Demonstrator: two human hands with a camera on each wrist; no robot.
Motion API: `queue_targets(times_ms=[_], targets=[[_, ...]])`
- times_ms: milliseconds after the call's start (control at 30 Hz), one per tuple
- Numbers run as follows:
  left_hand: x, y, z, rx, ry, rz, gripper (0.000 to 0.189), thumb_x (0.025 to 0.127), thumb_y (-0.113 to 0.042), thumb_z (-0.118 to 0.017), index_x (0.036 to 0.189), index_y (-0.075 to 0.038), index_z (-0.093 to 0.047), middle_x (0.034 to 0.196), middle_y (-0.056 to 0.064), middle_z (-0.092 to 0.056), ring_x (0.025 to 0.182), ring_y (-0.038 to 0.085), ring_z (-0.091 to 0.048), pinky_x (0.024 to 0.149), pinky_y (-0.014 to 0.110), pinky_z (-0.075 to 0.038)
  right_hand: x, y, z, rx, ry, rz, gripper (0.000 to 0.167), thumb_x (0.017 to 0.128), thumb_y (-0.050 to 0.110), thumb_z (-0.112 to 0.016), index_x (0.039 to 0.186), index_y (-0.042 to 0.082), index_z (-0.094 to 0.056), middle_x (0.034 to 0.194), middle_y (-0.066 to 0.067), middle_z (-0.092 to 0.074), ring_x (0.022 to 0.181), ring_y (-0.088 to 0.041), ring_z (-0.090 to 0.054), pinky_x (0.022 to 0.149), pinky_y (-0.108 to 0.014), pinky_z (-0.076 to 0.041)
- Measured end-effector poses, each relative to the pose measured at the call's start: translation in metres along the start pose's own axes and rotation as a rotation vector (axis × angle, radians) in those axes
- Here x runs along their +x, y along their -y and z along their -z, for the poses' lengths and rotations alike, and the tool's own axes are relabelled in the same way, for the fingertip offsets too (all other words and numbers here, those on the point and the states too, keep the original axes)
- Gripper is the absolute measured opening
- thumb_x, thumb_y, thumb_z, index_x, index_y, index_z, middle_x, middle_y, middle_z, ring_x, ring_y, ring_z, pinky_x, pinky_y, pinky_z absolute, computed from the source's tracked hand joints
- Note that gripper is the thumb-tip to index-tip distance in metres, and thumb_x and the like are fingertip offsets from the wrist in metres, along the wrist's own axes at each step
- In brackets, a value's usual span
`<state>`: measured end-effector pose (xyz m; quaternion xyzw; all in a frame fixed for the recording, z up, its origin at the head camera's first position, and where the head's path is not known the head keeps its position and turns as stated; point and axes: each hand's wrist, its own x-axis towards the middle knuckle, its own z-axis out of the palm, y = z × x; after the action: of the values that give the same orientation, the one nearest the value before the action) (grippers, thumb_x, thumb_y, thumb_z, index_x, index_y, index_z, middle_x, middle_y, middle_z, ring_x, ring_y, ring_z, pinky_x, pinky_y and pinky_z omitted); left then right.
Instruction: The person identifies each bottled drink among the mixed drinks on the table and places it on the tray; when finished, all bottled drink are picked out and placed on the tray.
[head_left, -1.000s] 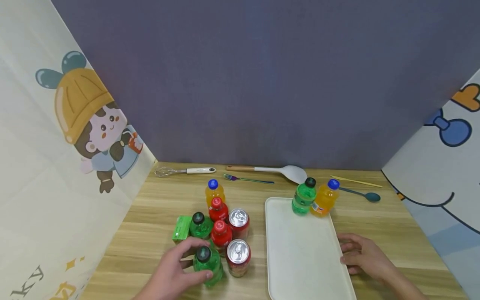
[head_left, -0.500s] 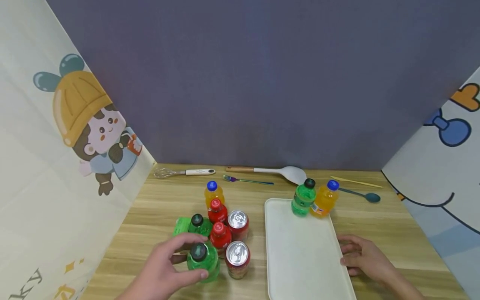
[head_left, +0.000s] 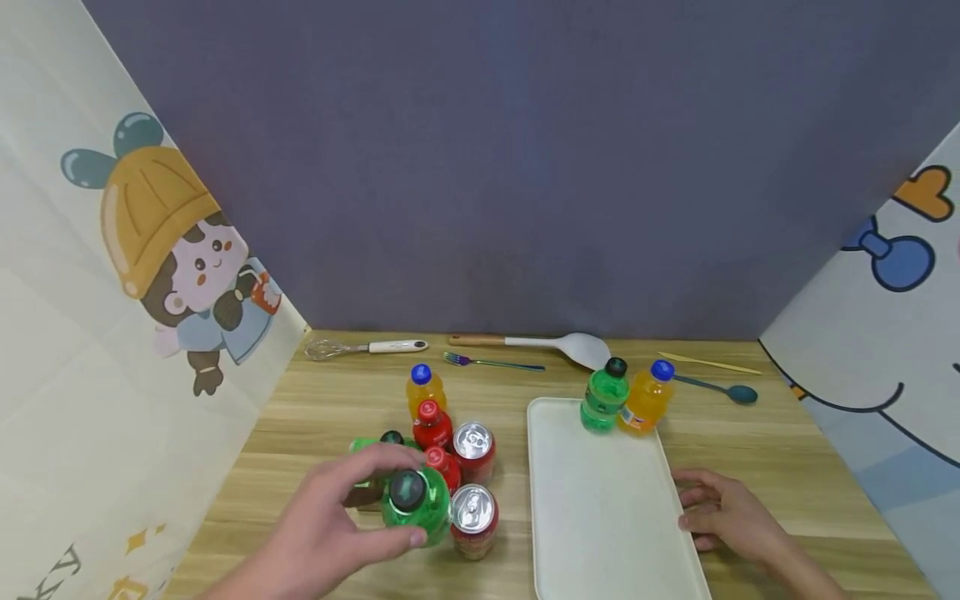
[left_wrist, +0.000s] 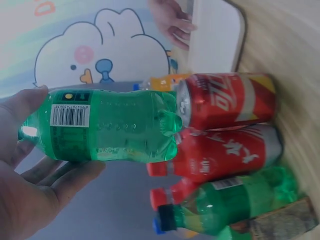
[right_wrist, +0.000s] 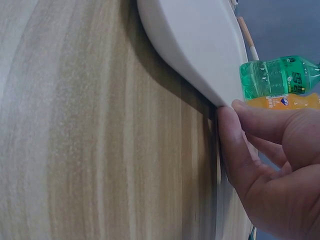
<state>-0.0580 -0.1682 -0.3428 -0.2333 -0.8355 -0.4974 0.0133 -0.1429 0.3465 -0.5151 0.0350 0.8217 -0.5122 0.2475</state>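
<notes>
My left hand [head_left: 330, 521] grips a green soda bottle with a black cap [head_left: 422, 505]. In the left wrist view this green bottle [left_wrist: 115, 126] hangs clear of the table, its base near the top of a red can [left_wrist: 227, 100]. Around it stand two cans, two red-capped bottles [head_left: 432, 427], another green bottle [head_left: 392, 438] and an orange drink bottle [head_left: 426, 392]. At the right, my right hand [head_left: 723, 512] pinches the rim of the white tray [head_left: 581, 517]. A green bottle [head_left: 604, 396] and an orange bottle [head_left: 645, 400] stand at the tray's far end.
Along the back lie a whisk [head_left: 367, 347], a fork [head_left: 495, 362], a large white spoon with a wooden handle [head_left: 581, 348], a yellow stick [head_left: 708, 363] and a dark spoon [head_left: 741, 394]. A green box [head_left: 362, 445] is partly hidden behind the left hand. Walls enclose the table.
My left hand has lifted the green bottle off the table, and it now partly covers the near red-capped bottle. The right hand stays at the tray's rim.
</notes>
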Motion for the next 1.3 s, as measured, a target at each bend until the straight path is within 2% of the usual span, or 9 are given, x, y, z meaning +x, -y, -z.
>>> queue_targets(times_ms=[200,400,567,800,1033,1167,1300], targets=[[0.015,-0.009,0.001,-0.039,-0.001,-0.024,0.046,0.081,-0.028,-0.089,0.121,-0.026,-0.067,0.114,-0.008,-0.071,0.095,0.013,-0.069,0.077,0.033,-0.062,0.0,-0.001,0.0,0.006,-0.002,-0.006,0.078,0.088,0.01,-0.079,0.152,-0.007,-0.036,0.116,-0.017,-0.065,0.092,-0.027,-0.068,0.071,-0.044,-0.063],[0.042,-0.009,0.005,-0.112,0.011,0.004,0.046,0.079,-0.02,-0.091,0.118,-0.021,-0.067,0.111,-0.001,-0.073,0.097,0.017,-0.071,0.081,0.036,-0.063,0.001,-0.002,-0.001,0.013,-0.014,-0.001,0.077,0.088,0.007,-0.078,0.151,-0.007,-0.036,0.116,-0.017,-0.066,0.09,-0.028,-0.069,0.069,-0.044,-0.063],[0.068,-0.005,0.009,-0.142,-0.005,0.065,0.048,0.078,-0.015,-0.091,0.118,-0.019,-0.065,0.113,0.006,-0.07,0.101,0.023,-0.072,0.082,0.034,-0.063,0.001,-0.001,-0.001,0.014,-0.012,-0.002,0.078,0.088,0.008,-0.079,0.151,-0.007,-0.037,0.117,-0.017,-0.066,0.09,-0.027,-0.069,0.07,-0.044,-0.063],[0.102,-0.003,0.01,-0.055,-0.01,0.12,0.049,0.079,-0.019,-0.091,0.12,-0.022,-0.064,0.117,0.001,-0.067,0.105,0.024,-0.072,0.084,0.034,-0.062,0.0,0.001,-0.001,0.025,-0.001,-0.006,0.077,0.088,0.006,-0.077,0.151,-0.008,-0.036,0.115,-0.017,-0.065,0.09,-0.028,-0.069,0.07,-0.045,-0.063],[0.132,-0.007,0.0,-0.084,0.017,0.124,0.049,0.08,-0.02,-0.089,0.121,-0.02,-0.063,0.119,0.003,-0.064,0.103,0.025,-0.07,0.076,0.037,-0.061,0.0,0.003,-0.001,0.031,-0.003,0.0,0.075,0.09,0.003,-0.075,0.151,-0.009,-0.034,0.116,-0.018,-0.065,0.09,-0.027,-0.069,0.07,-0.045,-0.063],[0.149,-0.008,-0.011,-0.114,0.034,0.11,0.045,0.081,-0.018,-0.088,0.119,-0.018,-0.063,0.116,0.004,-0.064,0.099,0.025,-0.07,0.078,0.036,-0.062,-0.001,0.003,-0.002,0.038,0.003,0.001,0.075,0.09,0.002,-0.074,0.152,-0.009,-0.034,0.116,-0.018,-0.064,0.09,-0.028,-0.069,0.07,-0.046,-0.063],[0.166,-0.009,-0.027,-0.08,0.037,0.101,0.044,0.082,-0.02,-0.088,0.118,-0.019,-0.063,0.115,0.0,-0.066,0.102,0.021,-0.068,0.083,0.037,-0.059,0.0,0.002,-0.002,0.027,-0.005,-0.009,0.074,0.09,0.002,-0.074,0.152,-0.009,-0.034,0.116,-0.017,-0.064,0.09,-0.027,-0.068,0.07,-0.045,-0.063]])
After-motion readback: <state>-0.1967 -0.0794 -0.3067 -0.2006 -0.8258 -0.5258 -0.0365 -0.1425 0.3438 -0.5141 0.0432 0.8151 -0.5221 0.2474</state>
